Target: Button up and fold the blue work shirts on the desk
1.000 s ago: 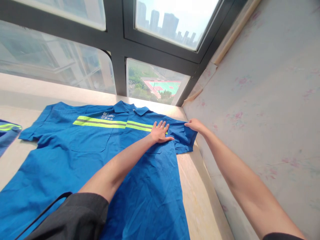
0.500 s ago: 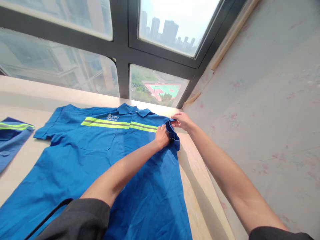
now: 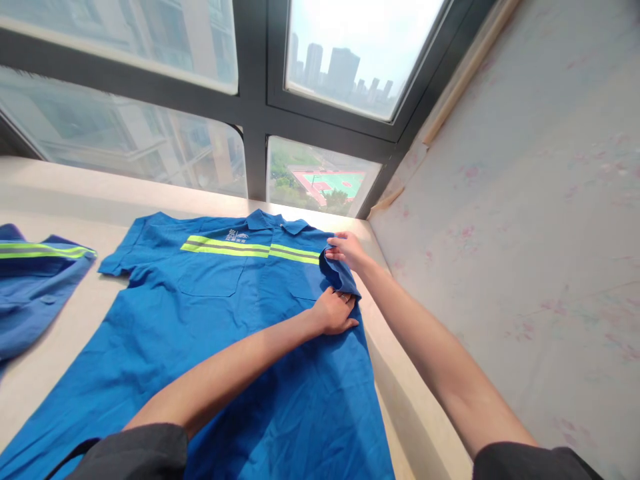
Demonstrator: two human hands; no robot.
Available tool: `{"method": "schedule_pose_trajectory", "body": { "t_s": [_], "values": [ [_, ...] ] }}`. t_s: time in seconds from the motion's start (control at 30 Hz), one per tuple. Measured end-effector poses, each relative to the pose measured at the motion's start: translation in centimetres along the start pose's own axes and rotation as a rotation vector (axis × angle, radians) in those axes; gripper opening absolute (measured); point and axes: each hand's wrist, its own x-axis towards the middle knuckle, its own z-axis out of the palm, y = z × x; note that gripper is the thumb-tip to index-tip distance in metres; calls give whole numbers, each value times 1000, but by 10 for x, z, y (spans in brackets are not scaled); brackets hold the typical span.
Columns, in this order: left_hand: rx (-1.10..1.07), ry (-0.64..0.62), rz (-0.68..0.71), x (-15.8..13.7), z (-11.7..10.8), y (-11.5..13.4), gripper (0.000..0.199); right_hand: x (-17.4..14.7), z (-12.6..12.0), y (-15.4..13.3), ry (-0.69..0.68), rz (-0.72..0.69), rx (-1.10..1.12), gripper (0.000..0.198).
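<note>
The scene-right sleeve (image 3: 344, 275) of the blue shirt (image 3: 215, 360), stretched toward the wall (image 3: 525, 233) a second ago, is now turned inward over the chest, so this side looks partly folded. The shirt lies on the surface (image 3: 87, 313). The right hand (image 3: 350, 250) touches the sleeve opening; the left hand (image 3: 333, 312) has come nearer, thumb spread, fingers partly under the cloth. Whether either grip pinches, I cannot tell.

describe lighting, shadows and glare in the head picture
Head view: bright daylight nearly whites out the sky in the upper right clear-glass window pane; head view: a darker shadow patch lies on the blue short-sleeved cloth shirt below the bare left forearm; head view: a soft shadow crosses the pale smooth sill right of the shirt.
</note>
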Motion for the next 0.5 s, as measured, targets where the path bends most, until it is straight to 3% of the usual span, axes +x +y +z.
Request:
{"method": "schedule_pose_trajectory", "body": {
  "t_s": [0.1, 0.17, 0.23, 0.3, 0.4, 0.5],
  "values": [
    [-10, -10, 9, -3, -3, 1, 59, -8, 21, 26, -148, 24, -99, 49],
    [-19, 10, 46, -7, -11, 0, 40, -8, 25, 40, -279, -6, -238, 59],
    [-38, 71, 63, -11, -22, -3, 28, -5, 20, 47, -315, -88, -343, 60],
    [-40, 164, 40, -12, -37, -7, 31, 0, 9, 47, -211, -222, -426, 52],
    [18, 299, -29, -8, -54, -16, 32, 10, -13, 40, 72, -443, -608, 46],
    [73, 346, -64, -1, -53, -27, 33, 21, -31, 40, 211, -544, -813, 49]
  ]
}}
